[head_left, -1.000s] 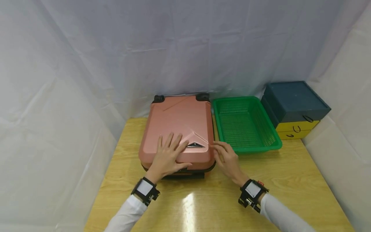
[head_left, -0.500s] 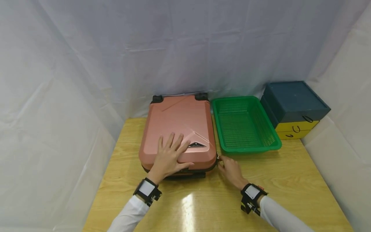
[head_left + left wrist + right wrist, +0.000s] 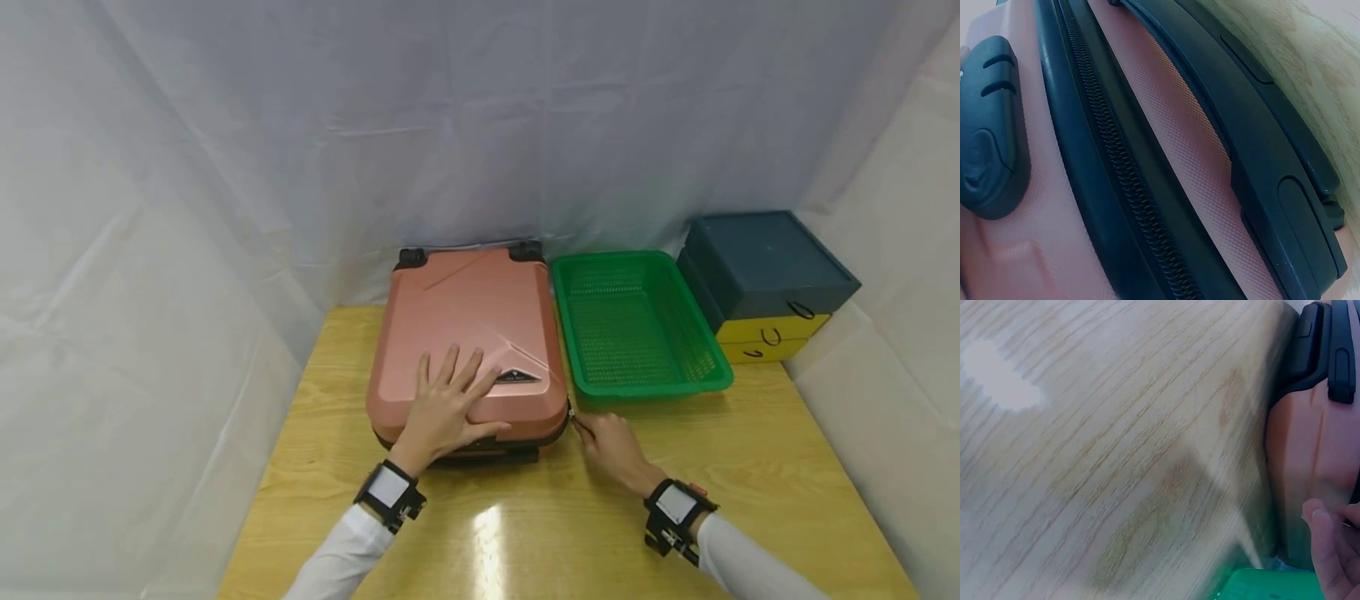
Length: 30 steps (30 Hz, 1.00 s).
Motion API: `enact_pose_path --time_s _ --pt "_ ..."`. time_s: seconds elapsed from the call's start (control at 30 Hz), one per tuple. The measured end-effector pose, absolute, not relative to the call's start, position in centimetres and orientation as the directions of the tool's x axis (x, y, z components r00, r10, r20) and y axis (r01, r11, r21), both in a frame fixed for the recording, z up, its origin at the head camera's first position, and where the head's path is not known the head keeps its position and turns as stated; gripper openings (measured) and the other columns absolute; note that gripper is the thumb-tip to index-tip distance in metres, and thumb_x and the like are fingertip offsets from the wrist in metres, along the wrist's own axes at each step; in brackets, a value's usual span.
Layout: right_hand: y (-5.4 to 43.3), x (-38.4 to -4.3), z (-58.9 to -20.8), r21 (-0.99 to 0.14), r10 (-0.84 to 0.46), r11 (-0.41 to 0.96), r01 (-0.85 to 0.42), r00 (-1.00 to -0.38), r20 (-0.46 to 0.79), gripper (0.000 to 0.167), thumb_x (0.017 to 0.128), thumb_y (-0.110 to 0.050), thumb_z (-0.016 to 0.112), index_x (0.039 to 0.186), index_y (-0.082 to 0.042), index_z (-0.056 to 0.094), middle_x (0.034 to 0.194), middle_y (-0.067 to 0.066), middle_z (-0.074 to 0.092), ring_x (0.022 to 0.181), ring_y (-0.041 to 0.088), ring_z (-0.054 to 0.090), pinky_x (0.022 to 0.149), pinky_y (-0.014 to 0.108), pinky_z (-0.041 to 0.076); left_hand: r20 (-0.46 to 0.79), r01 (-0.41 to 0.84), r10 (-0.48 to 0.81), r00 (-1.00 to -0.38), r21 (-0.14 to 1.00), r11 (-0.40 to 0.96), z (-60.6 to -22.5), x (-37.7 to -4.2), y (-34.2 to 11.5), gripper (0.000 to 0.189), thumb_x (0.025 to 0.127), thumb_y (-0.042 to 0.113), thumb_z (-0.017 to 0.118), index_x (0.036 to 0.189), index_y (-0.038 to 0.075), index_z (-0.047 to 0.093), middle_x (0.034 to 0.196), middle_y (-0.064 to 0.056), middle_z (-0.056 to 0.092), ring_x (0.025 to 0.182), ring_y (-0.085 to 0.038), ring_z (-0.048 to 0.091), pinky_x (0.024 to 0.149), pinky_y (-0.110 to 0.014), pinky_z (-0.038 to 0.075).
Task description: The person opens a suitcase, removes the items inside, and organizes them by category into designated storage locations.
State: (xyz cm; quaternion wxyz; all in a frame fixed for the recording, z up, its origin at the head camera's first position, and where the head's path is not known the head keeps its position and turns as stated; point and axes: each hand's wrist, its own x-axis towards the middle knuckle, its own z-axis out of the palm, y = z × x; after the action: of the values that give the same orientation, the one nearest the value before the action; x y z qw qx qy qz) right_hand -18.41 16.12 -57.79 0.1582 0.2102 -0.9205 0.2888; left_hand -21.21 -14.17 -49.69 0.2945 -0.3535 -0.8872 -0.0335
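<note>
A pink hard-shell suitcase [image 3: 472,325] lies flat on the wooden table in the head view. My left hand [image 3: 442,408] rests on its lid near the front edge, fingers spread, beside a dark triangular logo plate [image 3: 519,377]. At the front right corner, my right hand [image 3: 615,446] pinches a small metal zipper pull [image 3: 571,412]. In the left wrist view, the black zipper [image 3: 1122,169] runs along the side, teeth joined, with a black carry handle [image 3: 1247,162] beside it. The right wrist view catches the right fingertips [image 3: 1322,531] against the suitcase's side; the pull itself is hard to see there.
A green plastic basket [image 3: 652,388] stands right of the suitcase, close to the right hand. Behind it on the right is a dark blue and yellow drawer box [image 3: 772,258]. White sheeting [image 3: 480,125] encloses the table [image 3: 570,533] at the back and sides.
My right hand has moved from the suitcase's right edge toward me, down to the front right corner, and now pinches the zipper pull. The left hand stays on the lid.
</note>
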Motion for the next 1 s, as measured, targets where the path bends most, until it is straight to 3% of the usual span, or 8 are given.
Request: enact_pose_path --time_s 0.13,0.3,0.5,0.7,1.0 --pt "16.5 -18.2 -57.4 -0.434 -0.334 0.748 -0.502 -0.850 0.407 0.024 0.079 0.008 0.065 0.071 -0.014 0.062 0.064 -0.004 0.060 0.056 0.014 0.058 0.049 0.038 0.047 0.555 0.646 0.611 -0.564 -0.165 0.745 -49.7 -21.5 -13.8 0.090 0.077 0.082 0.052 0.145 0.023 0.054 0.148 -0.014 0.047 0.133 -0.046 0.042 0.099 -0.074 0.027" --pt "16.7 -18.0 -56.9 -0.337 -0.408 0.767 -0.546 -0.821 0.399 0.030 0.073 0.010 0.062 0.064 -0.017 0.050 0.060 -0.008 0.051 0.051 0.013 0.052 0.045 0.034 0.042 0.565 0.639 0.603 -0.562 -0.165 0.751 -49.8 -21.6 -13.6 0.090 0.075 0.082 0.053 0.144 0.024 0.055 0.149 -0.013 0.046 0.134 -0.045 0.041 0.099 -0.074 0.027" --pt "16.6 -17.0 -55.9 -0.260 -0.490 0.768 -0.586 -0.798 0.350 0.026 0.075 0.005 0.069 0.065 -0.014 0.055 0.057 -0.005 0.055 0.050 0.018 0.057 0.044 0.038 0.043 0.553 0.624 0.583 -0.596 -0.139 0.769 -50.1 -21.1 -13.3 0.090 0.072 0.080 0.060 0.143 0.025 0.055 0.149 -0.013 0.046 0.135 -0.045 0.040 0.100 -0.075 0.025" --pt "14.8 -15.3 -55.2 -0.224 -0.584 0.737 -0.637 -0.768 0.263 0.024 0.076 0.000 0.070 0.067 -0.015 0.053 0.055 -0.004 0.051 0.048 0.017 0.053 0.043 0.037 0.041 0.535 0.602 0.565 -0.628 -0.126 0.788 -50.2 -20.6 -13.2 0.090 0.072 0.081 0.060 0.144 0.028 0.054 0.149 -0.013 0.046 0.136 -0.045 0.040 0.100 -0.076 0.024" --pt "10.1 -14.7 -55.1 -0.192 -0.628 0.709 -0.678 -0.731 0.265 0.024 0.075 0.002 0.071 0.065 -0.013 0.054 0.059 0.001 0.054 0.053 0.022 0.059 0.044 0.038 0.044 0.575 0.595 0.544 -0.611 -0.118 0.795 -50.2 -20.7 -12.9 0.090 0.070 0.081 0.063 0.142 0.027 0.057 0.147 -0.013 0.048 0.133 -0.045 0.042 0.097 -0.078 0.024"
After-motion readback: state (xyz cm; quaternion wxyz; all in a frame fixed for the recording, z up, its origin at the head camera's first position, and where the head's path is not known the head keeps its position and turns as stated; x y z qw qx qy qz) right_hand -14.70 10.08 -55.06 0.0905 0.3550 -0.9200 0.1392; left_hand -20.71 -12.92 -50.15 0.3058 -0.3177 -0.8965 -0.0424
